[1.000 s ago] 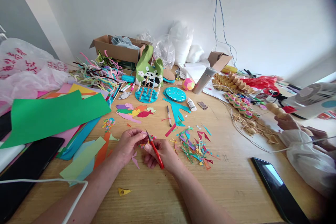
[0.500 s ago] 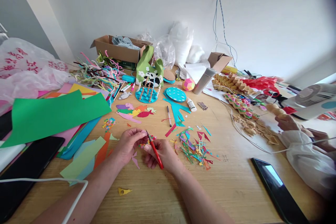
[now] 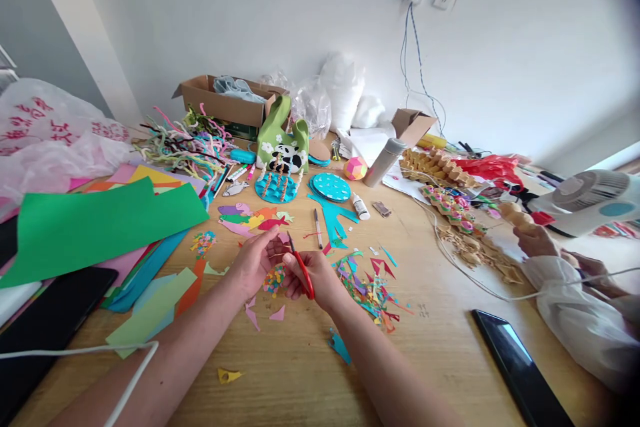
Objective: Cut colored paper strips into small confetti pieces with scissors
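So the right hand [image 3: 313, 280] has its fingers wrapped round the handles of some red-handled scissors [image 3: 303, 273], tips pointing up and away; can't tell how far apart the blades are, they look nearly together. The left hand [image 3: 254, 263] is half curled right beside them, with a small pink paper piece [image 3: 283, 237] by its fingertips. Can't make out whether the fingers actually pinch it. Below, between the hands, sits a heap of tiny confetti bits [image 3: 273, 280].

Progress-wise, I'd call it well under way. A cluster of paper fish cutouts [image 3: 273, 223] is laid out past the left hand, a second confetti pile [image 3: 203, 242] sits farther left, and there's a big mess of paper offcuts [image 3: 370, 287] to the right. Plenty of paper is left though: a large green sheet [image 3: 105, 230] on top of the stack, plus a pale green strip [image 3: 155, 313] nearby. Whether the pink piece is done or half-cut, no idea.

Writing: the white plastic bag [image 3: 30, 147] at far left has big red characters, look Chinese, too crumpled to read. The little white bottle [image 3: 360, 208] has dark print on it, way too small. No brand visible on the phone [image 3: 520, 367].
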Tool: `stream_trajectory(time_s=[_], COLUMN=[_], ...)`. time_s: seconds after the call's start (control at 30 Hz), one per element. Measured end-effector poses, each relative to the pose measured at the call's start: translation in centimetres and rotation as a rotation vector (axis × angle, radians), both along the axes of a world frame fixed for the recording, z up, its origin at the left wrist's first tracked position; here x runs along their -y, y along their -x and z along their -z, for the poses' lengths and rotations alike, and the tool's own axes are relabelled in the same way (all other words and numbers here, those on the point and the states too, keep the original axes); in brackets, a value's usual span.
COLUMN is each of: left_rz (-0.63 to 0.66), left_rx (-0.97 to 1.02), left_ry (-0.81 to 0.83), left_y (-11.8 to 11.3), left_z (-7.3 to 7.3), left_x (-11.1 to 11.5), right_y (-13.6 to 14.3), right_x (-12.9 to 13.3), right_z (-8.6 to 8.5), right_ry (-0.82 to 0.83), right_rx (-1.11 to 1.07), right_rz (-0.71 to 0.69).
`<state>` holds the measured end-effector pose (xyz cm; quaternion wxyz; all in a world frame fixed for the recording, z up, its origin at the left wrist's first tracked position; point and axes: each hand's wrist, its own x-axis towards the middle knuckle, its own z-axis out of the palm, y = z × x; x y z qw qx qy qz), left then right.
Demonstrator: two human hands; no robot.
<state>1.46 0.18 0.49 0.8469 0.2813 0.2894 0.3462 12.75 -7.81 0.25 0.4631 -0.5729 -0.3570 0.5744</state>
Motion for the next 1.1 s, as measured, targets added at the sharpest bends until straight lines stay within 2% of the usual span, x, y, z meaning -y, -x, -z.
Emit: stream_trajectory(time_s=[0.1,0.23,0.37,0.6,0.8,1.1], left_rz=[-0.074,0.020,0.022,0.015,0.059,0.109], left_rx=[0.003,-0.013,-0.085,-0.118,-0.102,-0.095], left_ry=[0.008,-0.143,-0.162,-0.205,-0.250,-0.216], left_y=[-1.6,-2.8,-2.9,-2.9,-2.9,-2.9], left_z=[0.7,2.1,2.8,3.1,3.0,3.0], left_x=[-0.5,-0.8,-1.1,-1.4,-1.4,-1.5], right_y=[-0.7,-1.3,-1.6,-1.9,-2.0,-2.3], right_x=[-0.8,-0.8,-0.5,-0.5,-0.4,-0.2], right_z=[0.4,1.4,1.9,1.9,2.2,1.7], right_ry=[-0.008,0.005,0.020,0.030,0.027,0.033], right_rx=[0.004,-0.001,-0.021,-0.035,-0.045,-0.023], right_rz=[0.068,0.074,0.054,0.060,0.049,0.040])
